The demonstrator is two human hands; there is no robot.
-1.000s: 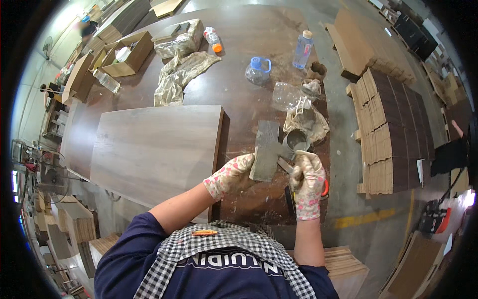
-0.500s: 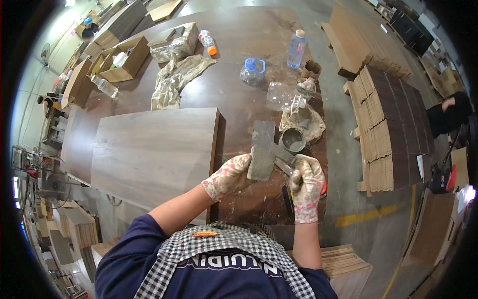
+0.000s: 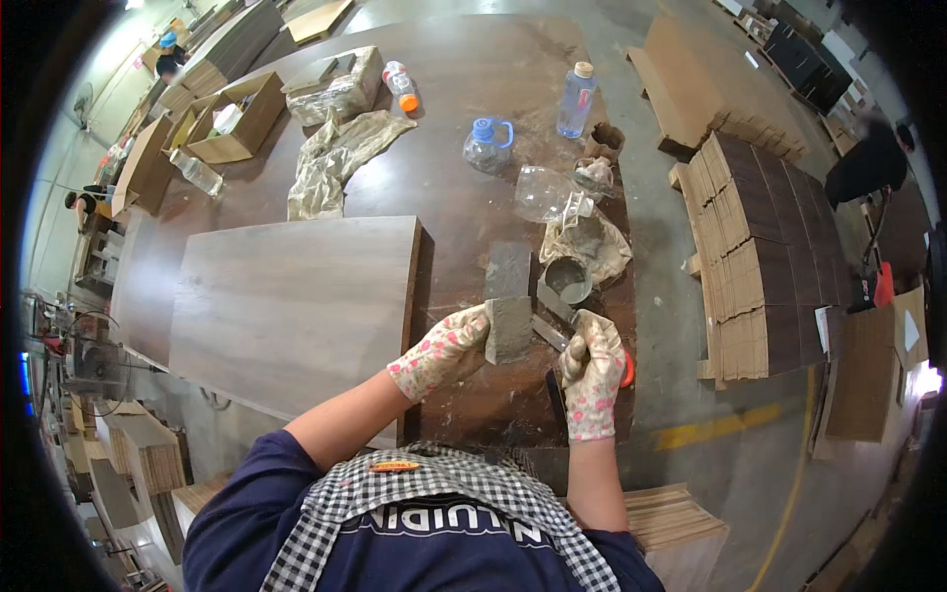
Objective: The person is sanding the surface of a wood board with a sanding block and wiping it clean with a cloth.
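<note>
My left hand (image 3: 446,353), in a floral glove, is closed on the side of a flat grey piece smeared with paste (image 3: 509,332). Just beyond it is a darker rectangular piece (image 3: 508,268); I cannot tell whether the two are joined. My right hand (image 3: 595,367), gloved alike, grips a putty knife, its dark blade (image 3: 555,300) at the near side of a round cup of grey paste (image 3: 568,280). A narrow pale strip (image 3: 549,333) lies between the hands. The cup sits by a crumpled, stained wrapping (image 3: 607,252).
Left of my hands lies a large wood-grain panel (image 3: 296,296) on the brown table. Farther off are a clear bottle on its side (image 3: 541,192), a blue-capped jug (image 3: 486,148), an upright bottle (image 3: 575,104) and crumpled paper (image 3: 340,163). Stacked boards (image 3: 769,257) stand right of the table.
The putty knife's blade has moved off the grey piece, right toward the cup. My left hand keeps its hold. The whole view has shifted slightly.
</note>
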